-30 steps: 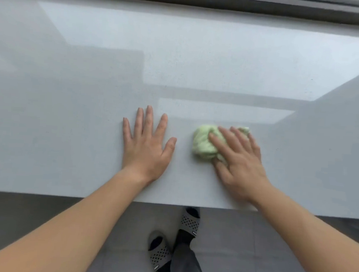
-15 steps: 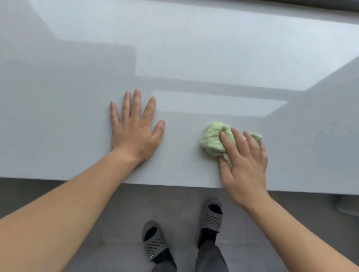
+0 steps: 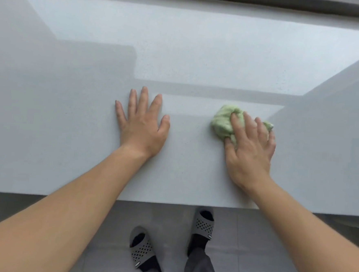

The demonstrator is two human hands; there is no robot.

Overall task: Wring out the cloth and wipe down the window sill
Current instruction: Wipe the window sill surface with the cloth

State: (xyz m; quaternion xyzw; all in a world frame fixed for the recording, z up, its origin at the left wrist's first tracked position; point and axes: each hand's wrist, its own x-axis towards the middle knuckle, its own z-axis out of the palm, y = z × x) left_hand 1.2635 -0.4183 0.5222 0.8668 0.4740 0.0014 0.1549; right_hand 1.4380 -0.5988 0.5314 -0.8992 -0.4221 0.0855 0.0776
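Your cloth (image 3: 223,125) is a pale green, fluffy rag, bunched into a crumpled wad, not spread flat. It lies on the window sill (image 3: 68,128), right of the sill's middle and well back from the near edge. Your right grip (image 3: 250,149) presses on its right half, fingers extended. The sill is a wide, glossy, pale grey slab with fine speckles, brightest toward its far edge.

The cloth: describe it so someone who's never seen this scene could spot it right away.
A wide pale grey window sill fills the view. On its right half, the right hand presses on a crumpled cloth. It is the only green thing there.
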